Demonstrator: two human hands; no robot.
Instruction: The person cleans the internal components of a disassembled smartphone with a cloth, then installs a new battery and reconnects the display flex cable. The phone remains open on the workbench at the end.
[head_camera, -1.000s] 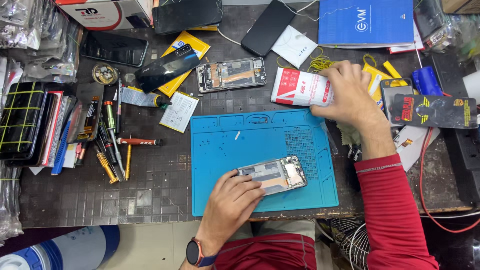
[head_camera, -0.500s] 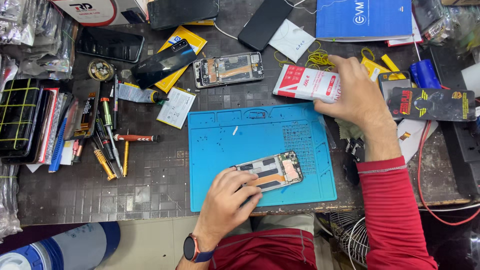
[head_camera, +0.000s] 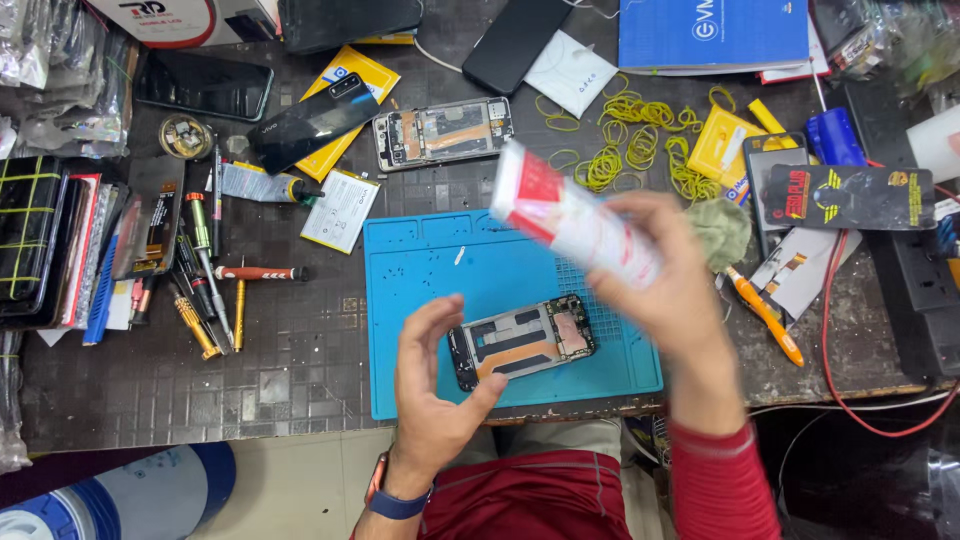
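A matt blue rubbery mat (head_camera: 430, 260) under an opened phone's bare metal frame (head_camera: 522, 340), beside a glossy red-and-white packet (head_camera: 575, 222), yellow rubber bands (head_camera: 630, 140) and a dark, rough, tile-patterned benchtop (head_camera: 290, 350)

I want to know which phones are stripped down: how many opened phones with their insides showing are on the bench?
2: one opened phone on the blue mat by the left hand, another above the mat. Clutter may hide more.

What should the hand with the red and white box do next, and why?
Probably bring the red and white box down over the blue mat. The right hand holds it in the air above the opened phone, and the left hand is open beside that phone.
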